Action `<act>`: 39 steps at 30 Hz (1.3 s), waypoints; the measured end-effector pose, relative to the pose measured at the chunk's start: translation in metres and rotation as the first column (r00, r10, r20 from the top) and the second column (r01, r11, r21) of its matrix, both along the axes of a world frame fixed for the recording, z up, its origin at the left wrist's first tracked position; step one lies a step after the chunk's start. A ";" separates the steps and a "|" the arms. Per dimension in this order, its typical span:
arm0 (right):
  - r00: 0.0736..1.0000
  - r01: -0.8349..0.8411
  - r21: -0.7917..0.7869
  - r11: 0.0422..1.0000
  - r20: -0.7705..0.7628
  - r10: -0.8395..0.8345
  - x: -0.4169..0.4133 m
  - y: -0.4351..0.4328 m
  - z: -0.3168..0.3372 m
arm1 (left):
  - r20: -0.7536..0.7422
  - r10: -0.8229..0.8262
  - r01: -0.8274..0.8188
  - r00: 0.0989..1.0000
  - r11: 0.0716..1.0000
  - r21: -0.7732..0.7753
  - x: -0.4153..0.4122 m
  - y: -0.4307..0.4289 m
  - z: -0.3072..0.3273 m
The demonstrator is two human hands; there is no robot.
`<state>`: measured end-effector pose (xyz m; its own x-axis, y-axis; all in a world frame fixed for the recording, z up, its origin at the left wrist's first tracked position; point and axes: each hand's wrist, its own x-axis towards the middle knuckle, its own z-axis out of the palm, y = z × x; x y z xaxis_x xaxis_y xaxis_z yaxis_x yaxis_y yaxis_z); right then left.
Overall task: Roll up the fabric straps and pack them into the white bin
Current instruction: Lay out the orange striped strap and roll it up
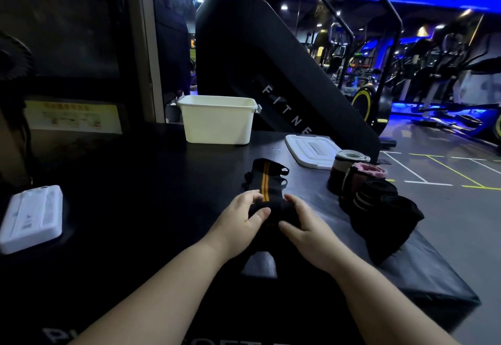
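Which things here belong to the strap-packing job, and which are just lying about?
Job: orange-striped strap, gripped by the left hand and right hand; rolled straps to its right; white bin.
Lying about: white lid; flat white box on the left; gym machine behind.

White lid [311, 150] on blk table [135, 182], white case [31, 218] far left (gym machine [271, 73] behind).

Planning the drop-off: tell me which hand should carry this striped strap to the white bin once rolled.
Probably the left hand. Both hands grip the striped strap, but the white bin stands beyond it toward the left, while the right hand sits nearer the lid and rolled straps.
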<state>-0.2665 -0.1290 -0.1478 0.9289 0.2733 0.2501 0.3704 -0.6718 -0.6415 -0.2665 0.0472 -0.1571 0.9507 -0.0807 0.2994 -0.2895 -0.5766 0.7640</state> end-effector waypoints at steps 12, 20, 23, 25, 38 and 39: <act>0.983 0.036 -0.064 0.997 -0.176 -0.047 -0.002 0.014 -0.005 | -0.203 0.087 -0.156 0.975 0.922 -0.355 0.001 -0.035 0.007; 0.975 -0.086 -0.030 0.996 -0.209 0.077 -0.001 -0.003 0.007 | -0.251 -0.013 -0.027 0.968 0.987 -0.156 -0.004 -0.018 0.016; 0.984 -0.123 -0.002 0.992 -0.128 0.122 0.003 -0.013 0.008 | -0.272 -0.023 0.016 0.962 0.999 -0.028 -0.001 -0.012 0.020; 0.990 -0.135 -0.085 0.987 -0.040 0.132 0.007 -0.016 0.002 | -0.274 -0.021 0.020 0.961 1.000 -0.007 -0.001 -0.011 0.022; 0.989 -0.100 0.036 0.994 0.116 0.095 0.028 -0.023 -0.008 | -0.141 -0.071 0.075 0.988 0.997 0.026 -0.002 0.006 0.006; 0.989 -0.100 0.044 0.994 0.111 0.095 0.029 -0.022 -0.009 | -0.117 -0.066 0.069 0.991 0.997 0.028 -0.002 0.006 0.007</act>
<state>-0.2377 -0.1511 -0.1571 0.8648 0.3460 0.3638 0.5021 -0.5974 -0.6253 -0.2689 0.0530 -0.1499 0.9709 -0.1535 0.1840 -0.2393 -0.5832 0.7763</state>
